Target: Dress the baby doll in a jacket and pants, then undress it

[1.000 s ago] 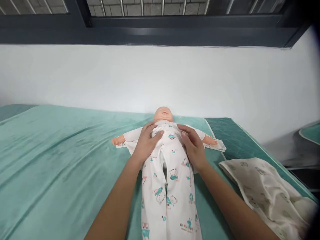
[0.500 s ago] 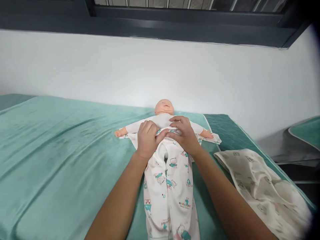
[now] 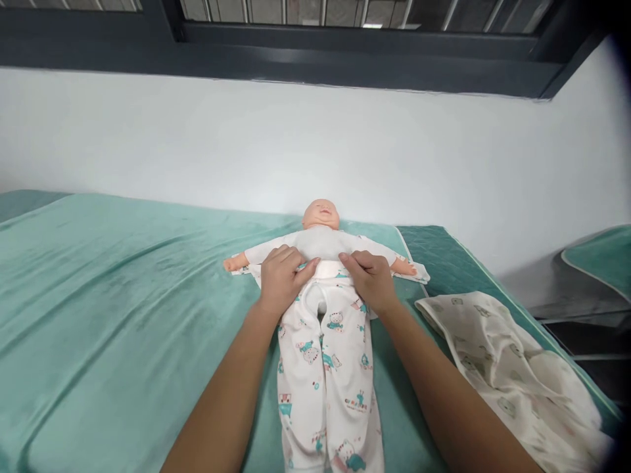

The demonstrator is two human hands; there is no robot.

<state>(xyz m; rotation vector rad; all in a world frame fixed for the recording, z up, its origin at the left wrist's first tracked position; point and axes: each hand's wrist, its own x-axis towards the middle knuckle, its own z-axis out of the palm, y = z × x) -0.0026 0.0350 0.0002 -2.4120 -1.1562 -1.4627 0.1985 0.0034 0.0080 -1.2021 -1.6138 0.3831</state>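
Note:
A baby doll (image 3: 321, 214) lies on its back with arms spread, in a white top (image 3: 323, 243). White printed trousers (image 3: 340, 368) cover its lower body, the legs pointing toward me. My left hand (image 3: 284, 276) is closed on the waistband at the left side of the belly, thumb pointing inward. On the right side, my right hand (image 3: 369, 277) pinches the same waistband between thumb and fingers. A pale band of the waist shows between the two hands. Printed cloth lies under the doll's arms.
Green sheets (image 3: 123, 315) cover the bed. A crumpled cream cloth with small prints (image 3: 503, 361) lies at the right. Behind the bed stands a white wall (image 3: 296, 144) below a dark window frame (image 3: 345, 56). Another green-covered surface (image 3: 604, 256) is at far right.
My hands have moved apart, the left one leftward and the right one slightly down. The right fingers, spread over the belly before, have closed on the waistband. The view has shifted slightly.

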